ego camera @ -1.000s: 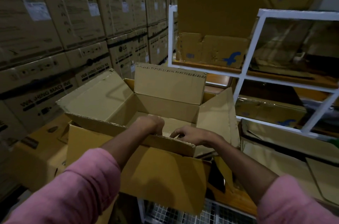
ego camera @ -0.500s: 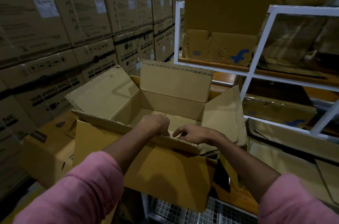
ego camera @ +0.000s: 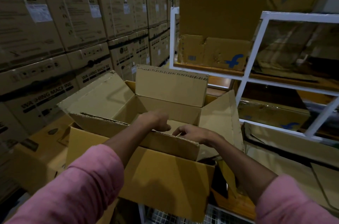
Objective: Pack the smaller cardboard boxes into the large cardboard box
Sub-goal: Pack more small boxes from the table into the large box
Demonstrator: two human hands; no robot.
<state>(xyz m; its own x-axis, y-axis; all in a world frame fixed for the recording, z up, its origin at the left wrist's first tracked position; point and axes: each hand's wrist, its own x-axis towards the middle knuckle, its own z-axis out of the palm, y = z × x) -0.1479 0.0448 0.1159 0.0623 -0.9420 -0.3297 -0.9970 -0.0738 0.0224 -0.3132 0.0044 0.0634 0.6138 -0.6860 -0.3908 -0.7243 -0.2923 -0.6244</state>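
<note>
Right at the middle of the view, the big box (ego camera: 139,174) is sitting with all four flaps up, and both arms are reaching over its near flap (ego camera: 139,133) in pink sleeves (ego camera: 78,192) pushed up the forearms. Left hand (ego camera: 155,121) is hanging over the flap edge with the wrist bent down and the knuckles curled, fingers dipping into the box; honestly can't tell if it's gripping anything, since the fingertips are hiding behind the cardboard. Right hand (ego camera: 192,133) is resting on the same flap edge, just beside the left, fingers loosely curled and pinching toward the corrugated rim, though whether it's really clamping the edge is too murky to call. Both forearms are angling inward so the hands are nearly meeting over the opening.

Inside, I'm only seeing bare cardboard floor, pretty dim. Far flap (ego camera: 171,84) is standing upright, side flaps are leaning outward. A smaller worn box with a blue logo (ego camera: 211,52) is sitting on the white rack (ego camera: 245,77) behind and to the right, well apart from the hands. Stacks of washing machine cartons (ego camera: 55,21) are filling the left wall.
</note>
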